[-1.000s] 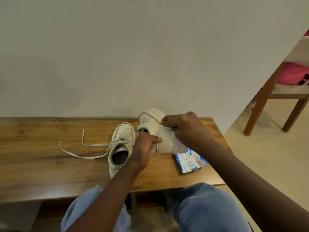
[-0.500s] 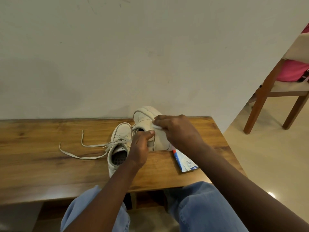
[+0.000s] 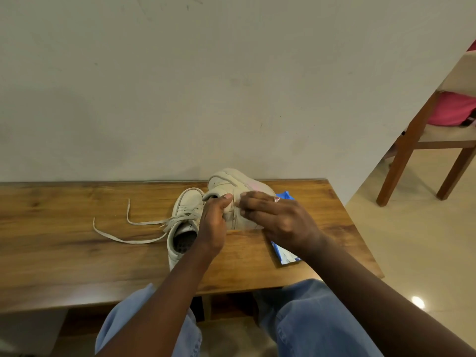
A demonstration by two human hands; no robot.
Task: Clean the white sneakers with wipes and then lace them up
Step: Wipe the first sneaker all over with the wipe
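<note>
A white sneaker (image 3: 226, 184) stands tilted on the wooden table (image 3: 64, 253), its toe toward the wall. My left hand (image 3: 212, 225) grips its heel collar, thumb at the opening. My right hand (image 3: 278, 220) lies on the sneaker's side with fairly straight fingers. A pale bit of wipe (image 3: 241, 202) shows under the fingertips; the rest is hidden. The second white sneaker (image 3: 184, 210) rests just left of it, partly behind my left hand. Its loose laces (image 3: 121, 234) trail left across the table. A blue wipes pack (image 3: 283, 255) lies under my right wrist.
The table backs onto a plain wall (image 3: 231, 86), and its right edge ends near the pack. A wooden chair (image 3: 412, 150) with something pink on it stands on the tiled floor to the right. My knees in blue jeans (image 3: 309, 318) sit below the front edge.
My right hand has slid from the sneaker's collar down along its side, fingers flattening. The sneaker has turned a little, and the pack's far end now shows behind it.
</note>
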